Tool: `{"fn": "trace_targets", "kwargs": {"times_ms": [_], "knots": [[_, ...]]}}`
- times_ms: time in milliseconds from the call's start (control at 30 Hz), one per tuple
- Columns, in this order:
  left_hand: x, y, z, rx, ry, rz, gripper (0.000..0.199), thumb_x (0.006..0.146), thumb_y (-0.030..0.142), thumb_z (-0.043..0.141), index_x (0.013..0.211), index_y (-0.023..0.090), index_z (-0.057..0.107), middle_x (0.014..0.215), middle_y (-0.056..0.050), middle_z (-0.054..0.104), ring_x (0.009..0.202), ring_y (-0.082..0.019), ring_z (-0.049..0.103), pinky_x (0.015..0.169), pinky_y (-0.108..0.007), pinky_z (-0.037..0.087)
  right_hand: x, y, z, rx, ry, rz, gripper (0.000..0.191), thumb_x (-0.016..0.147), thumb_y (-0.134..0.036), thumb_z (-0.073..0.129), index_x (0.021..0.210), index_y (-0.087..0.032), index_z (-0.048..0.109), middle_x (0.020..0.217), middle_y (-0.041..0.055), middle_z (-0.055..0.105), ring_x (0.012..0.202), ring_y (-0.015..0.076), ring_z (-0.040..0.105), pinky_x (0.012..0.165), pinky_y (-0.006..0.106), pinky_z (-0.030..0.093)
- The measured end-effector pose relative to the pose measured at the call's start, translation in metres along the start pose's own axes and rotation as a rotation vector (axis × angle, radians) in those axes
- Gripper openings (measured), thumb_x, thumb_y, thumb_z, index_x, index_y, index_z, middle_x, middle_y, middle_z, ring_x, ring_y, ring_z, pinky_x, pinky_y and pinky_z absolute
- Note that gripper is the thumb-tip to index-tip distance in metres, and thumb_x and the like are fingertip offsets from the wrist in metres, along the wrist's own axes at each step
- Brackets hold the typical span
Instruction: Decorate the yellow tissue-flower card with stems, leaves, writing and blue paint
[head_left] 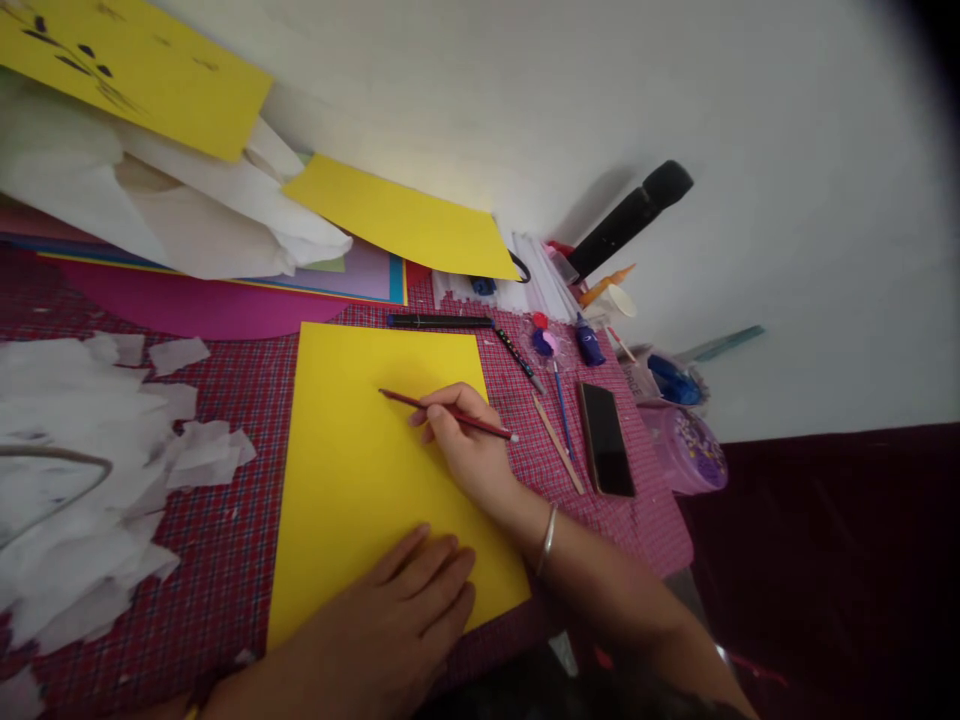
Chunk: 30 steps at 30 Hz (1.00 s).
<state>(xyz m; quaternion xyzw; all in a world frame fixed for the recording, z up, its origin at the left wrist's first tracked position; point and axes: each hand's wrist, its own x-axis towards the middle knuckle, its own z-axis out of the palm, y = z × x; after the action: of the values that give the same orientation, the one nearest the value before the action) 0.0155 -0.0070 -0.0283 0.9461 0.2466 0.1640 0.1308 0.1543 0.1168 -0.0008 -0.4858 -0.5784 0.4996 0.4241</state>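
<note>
A yellow sheet of paper (pixel 337 480) lies flat on the checked tablecloth in front of me. In my right hand (pixel 472 440) is a dark red pencil (pixel 480 424), its point toward the upper middle of the sheet; whether the tip touches the paper I cannot tell. No clear marks show on this sheet. My left hand (pixel 405 610) rests flat on the sheet's lower part, fingers stretched out and holding nothing.
Beyond the sheet lie a dark marker (pixel 441 321), a black pen (pixel 519 360), a blue paintbrush (pixel 562 410), a wooden stick (pixel 558 443) and a phone (pixel 606 440). White paper scraps (pixel 90 480) cover the left. A paint bottle (pixel 589 342) stands near the wall.
</note>
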Motion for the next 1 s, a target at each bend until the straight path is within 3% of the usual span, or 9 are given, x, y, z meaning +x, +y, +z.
{"fn": "trace_targets", "kwargs": {"times_ms": [333,567,1000], "knots": [[0.003,0.004,-0.008,-0.032,0.007,-0.049,0.037,0.104,0.036,0.045,0.132,0.018,0.060,0.140,-0.005,0.064,0.132,-0.024,0.053,0.116,-0.043,0.033,0.006,0.006,0.001,-0.025,-0.007,-0.027,0.009,0.088,-0.032,0.061,0.088,-0.024,0.062,0.079,0.0004,0.073,0.064,0.0132,0.064,0.064,0.029,0.051],[0.004,0.002,-0.013,-0.059,-0.049,-0.033,0.037,0.101,0.029,0.049,0.135,0.017,0.059,0.140,-0.008,0.064,0.132,-0.024,0.052,0.116,-0.042,0.033,0.008,0.003,0.004,-0.048,-0.026,-0.011,0.010,0.088,-0.034,0.060,0.089,-0.024,0.062,0.079,0.0006,0.074,0.065,0.0136,0.064,0.063,0.029,0.050],[0.005,0.003,-0.009,-0.032,0.034,-0.045,0.037,0.104,0.038,0.045,0.130,0.019,0.063,0.136,-0.004,0.067,0.127,-0.023,0.056,0.114,-0.041,0.034,0.007,0.005,0.006,-0.085,-0.042,-0.028,0.008,0.087,-0.031,0.060,0.090,-0.024,0.064,0.081,0.0003,0.073,0.070,0.0142,0.065,0.066,0.030,0.050]]}}
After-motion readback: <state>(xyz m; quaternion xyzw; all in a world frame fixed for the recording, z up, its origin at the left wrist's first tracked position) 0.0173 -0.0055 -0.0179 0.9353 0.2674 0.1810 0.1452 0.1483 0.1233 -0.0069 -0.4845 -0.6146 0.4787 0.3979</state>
